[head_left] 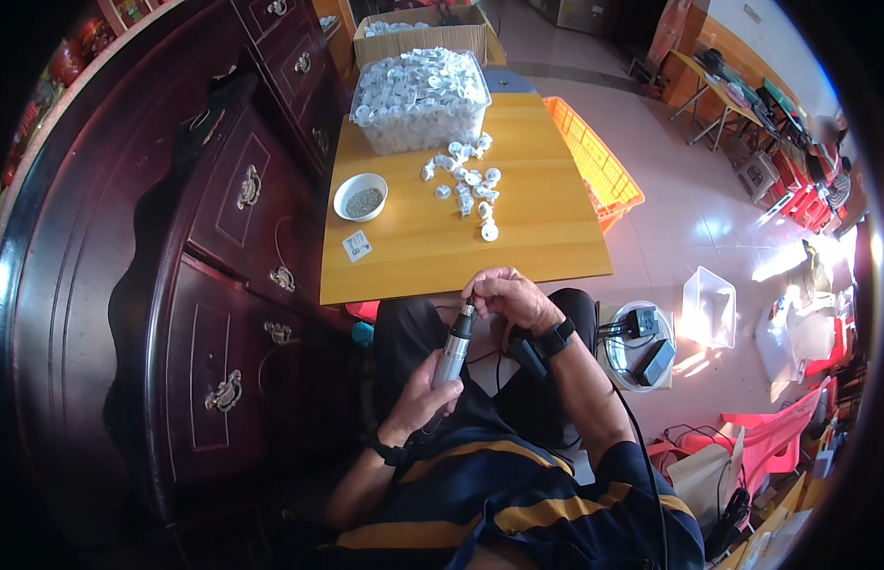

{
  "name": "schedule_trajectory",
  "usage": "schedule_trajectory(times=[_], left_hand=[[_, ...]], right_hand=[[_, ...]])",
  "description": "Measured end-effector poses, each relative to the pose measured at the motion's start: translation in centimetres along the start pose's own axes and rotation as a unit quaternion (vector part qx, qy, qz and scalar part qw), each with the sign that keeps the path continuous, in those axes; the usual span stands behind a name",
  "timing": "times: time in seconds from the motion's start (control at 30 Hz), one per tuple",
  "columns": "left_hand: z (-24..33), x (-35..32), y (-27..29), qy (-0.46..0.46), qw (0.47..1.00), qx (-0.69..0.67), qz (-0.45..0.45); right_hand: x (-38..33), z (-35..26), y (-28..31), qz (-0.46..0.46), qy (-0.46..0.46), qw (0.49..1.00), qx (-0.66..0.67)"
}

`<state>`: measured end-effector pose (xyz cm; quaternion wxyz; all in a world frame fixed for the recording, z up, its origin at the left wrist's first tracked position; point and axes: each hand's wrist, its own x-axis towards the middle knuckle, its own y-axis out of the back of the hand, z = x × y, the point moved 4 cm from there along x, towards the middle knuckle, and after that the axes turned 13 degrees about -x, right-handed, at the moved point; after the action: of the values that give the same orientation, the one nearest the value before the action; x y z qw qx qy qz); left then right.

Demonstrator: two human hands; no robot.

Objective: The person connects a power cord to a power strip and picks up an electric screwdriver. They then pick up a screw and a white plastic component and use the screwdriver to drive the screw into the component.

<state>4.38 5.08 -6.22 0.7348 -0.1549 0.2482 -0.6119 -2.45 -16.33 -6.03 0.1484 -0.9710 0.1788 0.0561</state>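
One yellow-brown table [546,228] stands before the seated person, with one cardboard box [423,46] behind the one clear bin [423,135] on its far part, heaped with white pieces beyond counting. Two hands meet just off the near edge: the left hand [425,397] wraps the silver body of one power tool [451,356], and the right hand [510,296] has its fingers narrowed to a pinch at the tool's nose — whether they grip a bit there, I can't make out. One white bowl [345,192] sits near the left edge, and one small white card [357,246] lies nearer the person. Loose on the tabletop I count roughly seventeen white parts [489,231], some overlapping. None shows in either hand, so I judge the work is at the tool just now; which parts are done and which are left, I cannot tell. Smallest are the grey bits [364,202] in the bowl — too many to count.
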Motion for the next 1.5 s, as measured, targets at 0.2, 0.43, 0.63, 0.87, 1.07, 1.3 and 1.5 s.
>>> schedule_trajectory(times=[0.2, 0.43, 0.63, 0.87, 1.07, 1.3, 1.5], left_hand=[[0.1, -0.3, 0.0, -0.009, 0.998, 0.052, 0.025], [0.5, 0.1, -0.2, -0.021, 0.998, 0.038, 0.036], [0.3, 0.3, 0.3, -0.028, 0.999, 0.021, 0.023], [0.4, 1.3, 0.7, -0.027, 0.999, 0.006, 0.043], [1.0, 2.0, 1.0, -0.021, 0.997, 0.029, 0.070], [1.7, 4.3, 1.8, -0.013, 0.990, 0.093, 0.104], [1.2, 6.8, 2.0, 0.003, 0.989, 0.121, 0.081]], right_hand=[[-0.4, -1.0, -0.4, 0.002, -0.021, 0.995, -0.093], [-0.2, -0.4, 0.4, -0.036, -0.013, 0.999, 0.005], [2.4, -0.6, 5.2, 0.285, 0.039, 0.937, -0.199], [5.6, 0.1, 6.8, 0.436, 0.083, 0.723, -0.530], [6.7, 0.3, 6.4, 0.390, 0.021, 0.701, -0.598], [5.6, 2.2, 7.1, 0.341, 0.073, 0.850, -0.396], [4.9, 3.4, 7.4, 0.291, 0.061, 0.948, -0.117]])
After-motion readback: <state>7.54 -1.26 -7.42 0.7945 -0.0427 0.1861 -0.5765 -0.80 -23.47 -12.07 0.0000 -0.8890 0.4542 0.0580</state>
